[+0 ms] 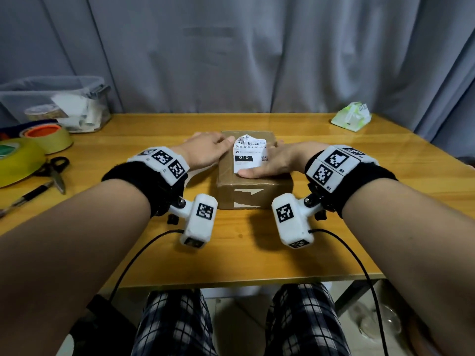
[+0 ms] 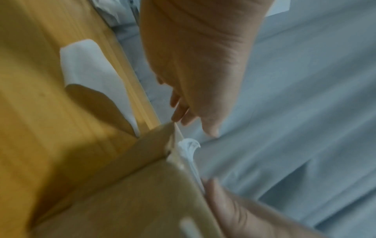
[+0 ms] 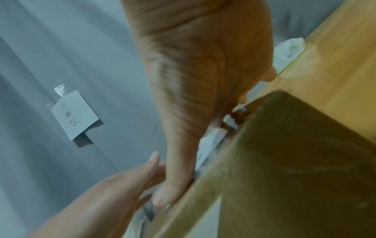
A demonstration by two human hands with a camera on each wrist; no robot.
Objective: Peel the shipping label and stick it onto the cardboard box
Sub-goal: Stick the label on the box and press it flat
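1. At table [image 1: 334,201] centre, the cardboard box [image 1: 257,194] rests flat, and the shipping label [image 1: 248,156] lies on its top face, far edge curled upward.
2. Right hand [image 1: 276,160], at 3 o'clock of the label, lies flat with fingers extended and together, thumb pressing the label's near edge.
3. Left hand [image 1: 207,150], at 9 o'clock, rests with fingers straight and together, fingertips touching the label's far-left corner.
4. Scissors [image 1: 55,172] lie at 9 o'clock, well apart from the box.

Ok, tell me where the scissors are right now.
In the head view the scissors lie on the left side of the wooden table, just in front of the yellow tape rolls and beside a pen, left of the left hand.
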